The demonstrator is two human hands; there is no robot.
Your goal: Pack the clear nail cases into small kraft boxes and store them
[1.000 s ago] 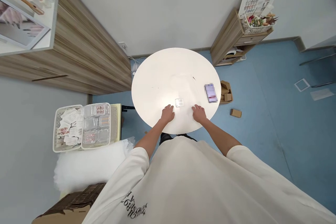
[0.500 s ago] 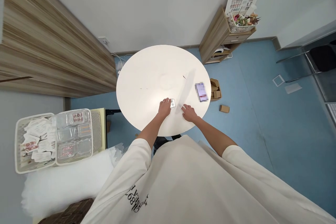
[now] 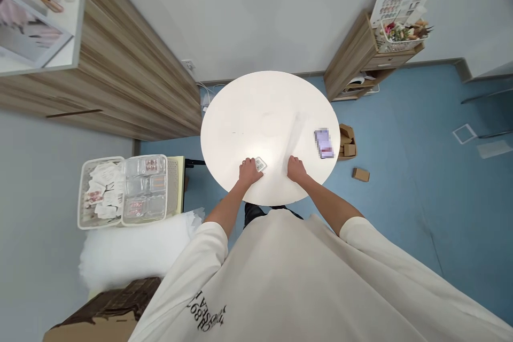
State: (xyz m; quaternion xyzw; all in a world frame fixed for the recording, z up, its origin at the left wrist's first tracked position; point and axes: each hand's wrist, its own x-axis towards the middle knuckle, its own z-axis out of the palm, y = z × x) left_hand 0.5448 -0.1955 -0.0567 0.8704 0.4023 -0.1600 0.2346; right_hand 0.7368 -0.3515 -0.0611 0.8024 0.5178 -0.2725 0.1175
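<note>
I stand at a round white table [image 3: 248, 107]. My left hand [image 3: 248, 172] rests near its front edge, fingers closed on a small clear plastic case [image 3: 260, 164] that lies tilted on the tabletop. My right hand [image 3: 296, 169] lies on the table a little to the right, fingers curled, holding nothing that I can make out. A phone [image 3: 324, 143] lies near the table's right edge.
A wooden counter [image 3: 132, 85] runs along the left. A white basket [image 3: 86, 219] with paper slips and clear compartment trays [image 3: 144, 188] stands at my left. Small cardboard boxes [image 3: 348, 141] lie on the blue floor, and a wooden cabinet [image 3: 352, 59] stands at the back right.
My left hand has taken hold of the clear case and drawn it left and nearer to me. The thin dark item seen earlier on the table no longer shows.
</note>
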